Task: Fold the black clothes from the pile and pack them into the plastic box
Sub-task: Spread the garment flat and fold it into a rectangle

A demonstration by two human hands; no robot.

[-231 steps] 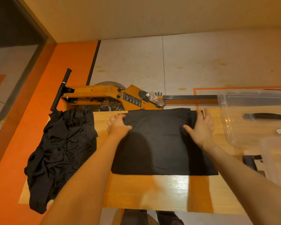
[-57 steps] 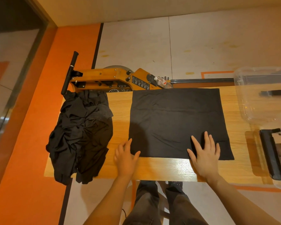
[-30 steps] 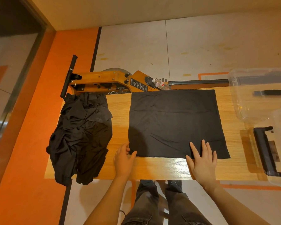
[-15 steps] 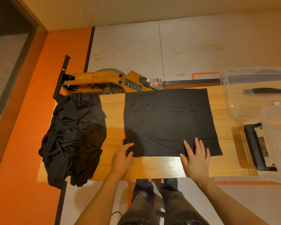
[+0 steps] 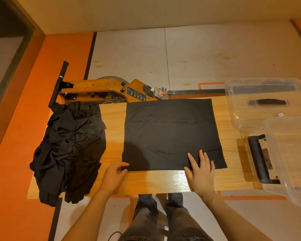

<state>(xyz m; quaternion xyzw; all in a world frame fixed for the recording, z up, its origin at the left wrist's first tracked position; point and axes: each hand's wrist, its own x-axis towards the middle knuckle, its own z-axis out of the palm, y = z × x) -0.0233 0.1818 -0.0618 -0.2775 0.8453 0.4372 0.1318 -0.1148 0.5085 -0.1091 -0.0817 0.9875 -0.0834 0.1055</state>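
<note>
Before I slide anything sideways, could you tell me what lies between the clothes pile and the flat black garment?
Only a bare strip of wooden tabletop separates the pile from the garment, per the head view.

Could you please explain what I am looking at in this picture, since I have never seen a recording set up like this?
There is no machine at work here: a person wears one wide-angle camera on the head, so the single view looks forward and down over their own arms and legs. They stand at a wooden table. In the middle lies a black garment, spread flat in a neat rectangle. The left hand touches its near left corner, though whether it pinches the cloth is unclear. The right hand lies flat, fingers straight, on the near edge. To the left sits a crumpled pile of black clothes waiting to be folded. To the right is the clear plastic box, with what looks like its lid nearer. Behind the table stands an orange machine on the floor.
</note>
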